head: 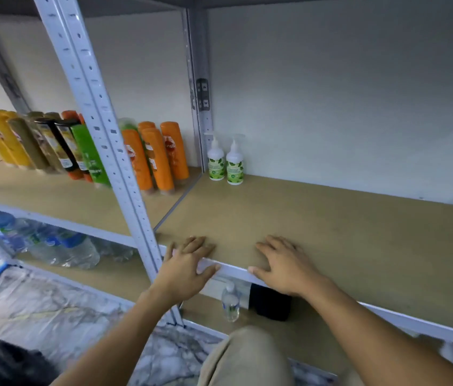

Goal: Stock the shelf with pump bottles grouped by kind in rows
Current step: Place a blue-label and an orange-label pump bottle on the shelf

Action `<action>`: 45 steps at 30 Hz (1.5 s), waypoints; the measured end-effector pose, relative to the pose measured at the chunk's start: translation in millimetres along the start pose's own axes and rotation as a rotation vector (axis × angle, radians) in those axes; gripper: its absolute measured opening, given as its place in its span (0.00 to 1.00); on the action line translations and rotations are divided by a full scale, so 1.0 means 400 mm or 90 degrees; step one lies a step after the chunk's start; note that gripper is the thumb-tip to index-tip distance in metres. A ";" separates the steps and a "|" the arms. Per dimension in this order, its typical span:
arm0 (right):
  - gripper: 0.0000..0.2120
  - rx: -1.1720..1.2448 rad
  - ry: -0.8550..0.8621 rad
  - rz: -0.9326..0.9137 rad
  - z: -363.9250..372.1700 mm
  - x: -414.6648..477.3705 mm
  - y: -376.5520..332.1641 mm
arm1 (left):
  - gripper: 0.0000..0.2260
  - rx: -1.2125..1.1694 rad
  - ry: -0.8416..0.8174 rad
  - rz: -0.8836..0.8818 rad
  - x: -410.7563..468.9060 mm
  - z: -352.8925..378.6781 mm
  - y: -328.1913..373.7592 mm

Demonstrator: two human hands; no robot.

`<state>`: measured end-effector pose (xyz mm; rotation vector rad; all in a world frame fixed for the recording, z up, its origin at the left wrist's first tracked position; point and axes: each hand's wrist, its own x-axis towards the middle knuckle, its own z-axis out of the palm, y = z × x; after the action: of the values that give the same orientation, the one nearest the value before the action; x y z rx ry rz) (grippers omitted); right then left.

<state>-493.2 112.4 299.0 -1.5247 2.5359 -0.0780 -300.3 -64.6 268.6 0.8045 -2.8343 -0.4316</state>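
Observation:
Two white pump bottles with green leaf labels (225, 161) stand side by side at the back left corner of the brown shelf board (331, 238). My left hand (189, 263) lies flat on the shelf's front edge, fingers spread, holding nothing. My right hand (284, 266) rests the same way a little to the right, palm down on the board and the white rail (233, 270). Both hands are far in front of the bottles.
A white perforated upright (102, 129) stands left of my left hand. The neighbouring bay holds yellow, brown, green and orange bottles (153, 157). Below are water bottles (61, 246), a small clear bottle (230, 302) and a black box (271, 303). My knee (247, 358) is beneath.

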 end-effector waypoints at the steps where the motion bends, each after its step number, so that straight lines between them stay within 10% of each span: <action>1: 0.34 -0.004 -0.001 -0.031 0.003 -0.024 -0.036 | 0.28 0.000 0.001 0.003 -0.058 -0.003 -0.011; 21: 0.35 -0.084 -0.376 -0.381 0.493 -0.282 -0.677 | 0.18 -0.226 -0.030 -0.406 -1.083 0.255 -0.340; 45: 0.14 0.106 -0.654 -0.053 0.760 -0.268 -0.749 | 0.11 -0.255 -0.145 -0.545 -1.070 0.492 -0.339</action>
<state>-128.3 79.9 55.6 -1.1530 1.6014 0.3751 80.1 99.2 6.3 1.9221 -2.2850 -1.2032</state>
